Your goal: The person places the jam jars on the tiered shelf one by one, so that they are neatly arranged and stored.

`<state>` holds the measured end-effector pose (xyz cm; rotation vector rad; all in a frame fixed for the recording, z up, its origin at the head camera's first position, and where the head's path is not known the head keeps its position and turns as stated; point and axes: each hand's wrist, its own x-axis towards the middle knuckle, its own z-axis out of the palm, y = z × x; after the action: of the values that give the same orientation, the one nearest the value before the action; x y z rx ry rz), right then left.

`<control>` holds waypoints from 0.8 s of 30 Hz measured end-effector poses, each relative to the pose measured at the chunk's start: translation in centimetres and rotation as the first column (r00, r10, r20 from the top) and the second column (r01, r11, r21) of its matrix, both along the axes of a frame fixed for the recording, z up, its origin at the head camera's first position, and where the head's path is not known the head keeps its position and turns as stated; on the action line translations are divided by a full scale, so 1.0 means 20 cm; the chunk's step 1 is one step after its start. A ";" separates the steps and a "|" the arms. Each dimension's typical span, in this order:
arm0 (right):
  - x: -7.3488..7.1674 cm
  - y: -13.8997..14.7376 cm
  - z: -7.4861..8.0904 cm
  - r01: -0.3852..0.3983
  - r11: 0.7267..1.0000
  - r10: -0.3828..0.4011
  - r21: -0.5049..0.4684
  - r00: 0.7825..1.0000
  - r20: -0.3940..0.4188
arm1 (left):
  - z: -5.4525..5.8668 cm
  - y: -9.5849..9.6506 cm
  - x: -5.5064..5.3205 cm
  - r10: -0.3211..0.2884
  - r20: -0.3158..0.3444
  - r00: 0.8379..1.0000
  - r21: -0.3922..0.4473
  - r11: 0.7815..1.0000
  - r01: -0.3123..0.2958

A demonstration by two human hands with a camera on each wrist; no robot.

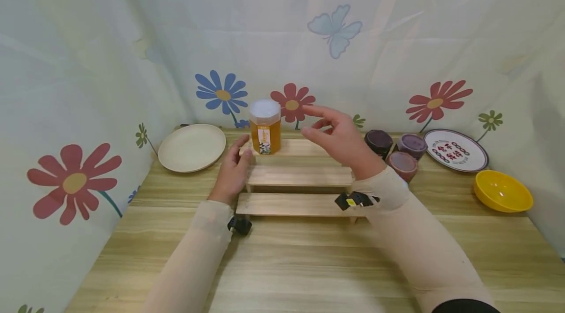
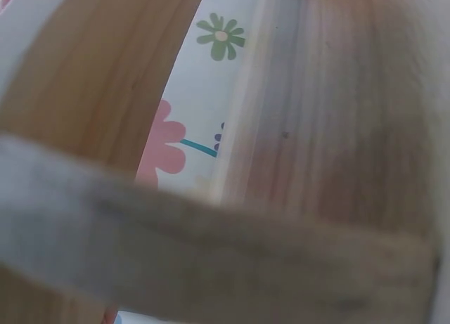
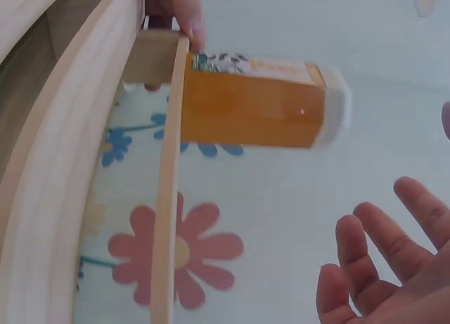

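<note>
Both the left hand (image 1: 231, 170), fingers gripping the shelf (image 1: 304, 147), and right hand (image 1: 341, 140), fingers loosely apart, flank the jar (image 1: 269, 131).

Counting one white-lidded, amber-filled faceted jar (image 1: 273, 139), one three-tiered pale wooden rack (image 1: 300, 175), three dark reddish-purple containers (image 1: 402, 165), two round plates, one cream plate (image 1: 192, 148), one printed white plate (image 1: 456, 150), and one round yellow bowl (image 1: 503, 192).

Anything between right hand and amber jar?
Nothing visible: head and right wrist views show open space from the right hand to the amber jar atop the wooden rack. The left hand is on the jar's other side.
</note>
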<state>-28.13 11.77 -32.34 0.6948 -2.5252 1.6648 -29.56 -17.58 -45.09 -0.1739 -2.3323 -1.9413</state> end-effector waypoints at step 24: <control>0.29 0.69 -0.08 0.033 0.906 -0.035 0.421 0.999 -0.003 | -0.06 0.00 -0.02 0.030 -0.044 0.999 -0.040 0.999 -0.032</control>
<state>-22.43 25.50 -34.03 0.6601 -2.9126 1.1098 -29.91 -17.62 -46.27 -0.1795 -2.3342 -1.8579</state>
